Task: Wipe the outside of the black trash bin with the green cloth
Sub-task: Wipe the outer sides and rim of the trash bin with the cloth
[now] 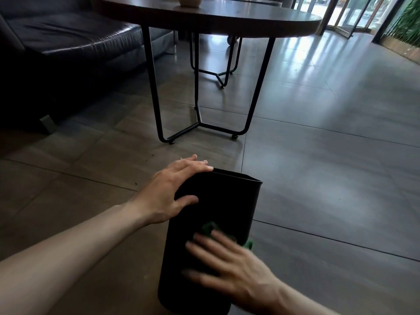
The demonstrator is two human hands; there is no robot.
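On the tiled floor (318, 155), a matte black trash bin (218, 201), tipped over

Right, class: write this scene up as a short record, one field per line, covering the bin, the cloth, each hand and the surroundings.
bin: black trash bin, lying tipped, opening facing away
cloth: green cloth, pressed on bin's side
left hand: flat on bin near rim, steadying
right hand: fingers spread over cloth, blurred
surroundings: round table, dark sofa, tiled floor

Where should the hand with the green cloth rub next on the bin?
Probably up toward the rim: the right hand presses the green cloth on the middle of the bin, the wall above looks unwiped, and the left hand steadies the top.
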